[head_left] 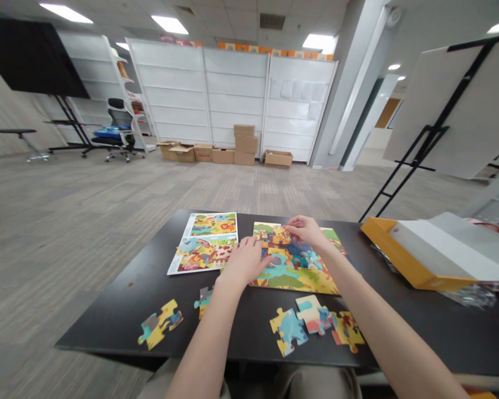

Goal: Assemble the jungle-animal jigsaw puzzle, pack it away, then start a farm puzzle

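Here, at a black table (120,307) in an open office room, a person has both hands on a colourful jigsaw puzzle (299,271). At far left, near the table's front edge, a loose yellow-and-grey piece (160,324) lies alone. Behind it a printed picture sheet (205,249) lies flat, just beside the puzzle's left edge. A small blue piece (203,299) pokes out from behind the left forearm. The left hand (243,260) lies palm down across the puzzle's left border, fingers loosely spread and flat, with nothing in its grasp. The puzzle itself sits at the middle of the table, its cartoon animals showing. The right hand (305,230) is at the puzzle's far edge, fingertips drawn together over the orange pieces there; whether it pinches a piece or only presses it, I cannot tell. Nearer the person, three loose pieces (314,316) lie touching in a row by the front edge. At right, well apart from the puzzle, a yellow box (399,263) rests on the table with a white sheet (441,249) on it.
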`<state>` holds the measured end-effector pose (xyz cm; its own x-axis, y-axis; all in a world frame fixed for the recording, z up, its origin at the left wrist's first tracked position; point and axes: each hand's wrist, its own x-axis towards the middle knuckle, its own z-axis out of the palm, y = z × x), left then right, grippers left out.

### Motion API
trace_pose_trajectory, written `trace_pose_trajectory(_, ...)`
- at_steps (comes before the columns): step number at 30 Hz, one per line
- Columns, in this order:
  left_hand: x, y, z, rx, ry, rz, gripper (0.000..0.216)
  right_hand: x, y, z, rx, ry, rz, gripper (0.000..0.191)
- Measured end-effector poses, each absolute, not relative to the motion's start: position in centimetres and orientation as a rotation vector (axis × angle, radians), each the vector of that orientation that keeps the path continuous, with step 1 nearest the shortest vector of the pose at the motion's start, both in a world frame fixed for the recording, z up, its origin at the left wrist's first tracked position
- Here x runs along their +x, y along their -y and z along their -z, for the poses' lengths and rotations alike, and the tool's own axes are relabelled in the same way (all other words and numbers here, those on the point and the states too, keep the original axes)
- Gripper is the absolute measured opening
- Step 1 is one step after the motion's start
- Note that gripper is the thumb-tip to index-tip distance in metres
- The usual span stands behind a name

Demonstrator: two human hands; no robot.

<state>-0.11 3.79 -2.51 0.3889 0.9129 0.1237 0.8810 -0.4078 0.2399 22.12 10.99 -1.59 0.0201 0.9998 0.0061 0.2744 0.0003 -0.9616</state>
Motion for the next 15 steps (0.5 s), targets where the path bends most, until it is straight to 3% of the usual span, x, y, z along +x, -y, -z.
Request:
trace_pose_trajectory(7,-0.1,-3.4,2.6,2.504,-1.607,-0.3,0.051,21.4,-11.7,4.3,-1.446,1.416,-1.1,0.024)
trace_pose_trajectory(15,0.3,-3.3,2.4,2.489,-1.628,-0.299,0.055,21.6,-11.8,4.8,-1.519,1.838,-0.612,0.008)
